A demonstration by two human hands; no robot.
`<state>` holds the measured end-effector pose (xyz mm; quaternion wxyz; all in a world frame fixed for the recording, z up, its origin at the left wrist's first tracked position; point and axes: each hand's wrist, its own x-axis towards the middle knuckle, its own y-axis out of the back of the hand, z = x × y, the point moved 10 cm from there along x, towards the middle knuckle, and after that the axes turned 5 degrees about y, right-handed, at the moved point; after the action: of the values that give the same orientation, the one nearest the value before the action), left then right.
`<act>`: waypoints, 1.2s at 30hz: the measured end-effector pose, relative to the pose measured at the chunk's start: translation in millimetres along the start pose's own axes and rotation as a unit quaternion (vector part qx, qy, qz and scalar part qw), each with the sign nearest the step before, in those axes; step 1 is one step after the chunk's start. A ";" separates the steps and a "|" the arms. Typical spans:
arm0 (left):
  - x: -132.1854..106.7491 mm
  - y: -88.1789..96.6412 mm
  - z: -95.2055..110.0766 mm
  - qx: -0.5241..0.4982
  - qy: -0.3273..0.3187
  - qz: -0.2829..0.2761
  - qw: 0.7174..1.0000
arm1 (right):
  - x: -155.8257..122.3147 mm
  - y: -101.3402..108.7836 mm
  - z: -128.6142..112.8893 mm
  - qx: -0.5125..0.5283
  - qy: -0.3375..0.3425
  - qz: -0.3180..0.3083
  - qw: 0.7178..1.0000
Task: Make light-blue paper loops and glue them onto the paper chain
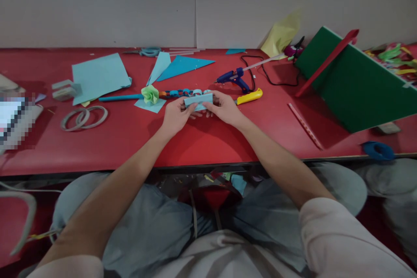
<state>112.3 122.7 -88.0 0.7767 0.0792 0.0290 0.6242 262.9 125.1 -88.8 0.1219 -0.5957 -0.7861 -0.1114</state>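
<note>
A small light-blue piece of paper [199, 100], with what looks like a folded edge along its top, is held level above the red table. My left hand [177, 115] pinches its left end, thumb on the near face. Its right end is gripped by my right hand [224, 106] in the same way; the other fingers are partly hidden behind the paper. Just beyond my hands lies a chain of paper links [185, 93], partly covered. It meets a pale green paper flower [150, 94] and a blue stick [120, 97]. A yellow-handled cutter [250, 96] lies right of my right hand.
A blue glue gun [233, 77] with a glue stick and black cord lies behind. Blue paper sheets [100, 77], scissors [150, 51] and tape rings [84, 118] are to the left. A green board [358, 82] with a red strip leans at right, near a ruler [305, 126].
</note>
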 end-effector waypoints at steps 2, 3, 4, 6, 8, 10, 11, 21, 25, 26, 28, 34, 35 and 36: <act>0.0 -1.5 -0.3 0.004 -0.003 -0.007 1.000 | 0.1 -2.2 0.8 0.002 0.001 -0.003 1.000; 0.0 -1.9 -0.6 0.002 -0.001 -0.008 1.000 | 0.3 -2.3 0.7 0.000 0.003 -0.001 1.000; 0.1 -1.8 -0.7 -0.001 0.000 -0.008 1.000 | 0.5 -1.9 0.4 -0.003 0.007 0.003 1.000; 0.3 -2.4 -0.2 -0.005 -0.001 -0.011 1.000 | 0.7 -0.6 -0.2 -0.010 0.011 0.013 1.000; 0.8 -3.2 0.0 -0.006 -0.001 -0.017 1.000 | 0.5 -0.3 0.1 -0.014 0.008 0.015 1.000; 1.5 -2.4 -1.1 -0.009 0.004 -0.018 1.000 | 0.2 -0.9 0.6 -0.016 0.002 0.012 1.000; 1.7 -1.6 -1.8 -0.012 0.008 -0.016 1.000 | 0.1 -1.3 0.8 -0.015 -0.001 0.008 1.000; 0.0 -2.7 1.6 -0.025 0.023 -0.016 0.999 | -2.3 -2.5 2.1 -0.004 -0.032 -0.022 0.999; 1.4 -0.9 0.6 -0.032 0.025 -0.009 0.999 | -4.0 -5.5 5.4 0.004 -0.045 -0.030 0.999; 1.8 -0.6 -0.1 -0.031 0.027 -0.008 0.999 | -4.1 -6.5 5.4 0.007 -0.046 -0.031 0.998; 2.2 -0.1 -0.9 -0.025 0.028 -0.006 0.999 | -4.0 -8.4 3.6 0.015 -0.042 -0.033 0.998; 1.2 0.8 0.6 -0.017 0.023 0.001 1.000 | -1.8 -4.2 -1.8 -0.009 -0.023 -0.021 0.999; 1.0 -0.1 0.6 -0.017 0.024 -0.002 1.000 | -1.4 -2.4 -2.6 -0.018 -0.017 -0.017 1.000; 0.8 -0.7 0.9 -0.018 0.025 -0.005 1.000 | -1.2 -1.0 -3.1 -0.026 -0.013 -0.016 0.999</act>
<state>113.3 123.2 -87.2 0.7800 0.0497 0.0380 0.6226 262.4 122.7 -86.2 0.0946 -0.5877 -0.7936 -0.1257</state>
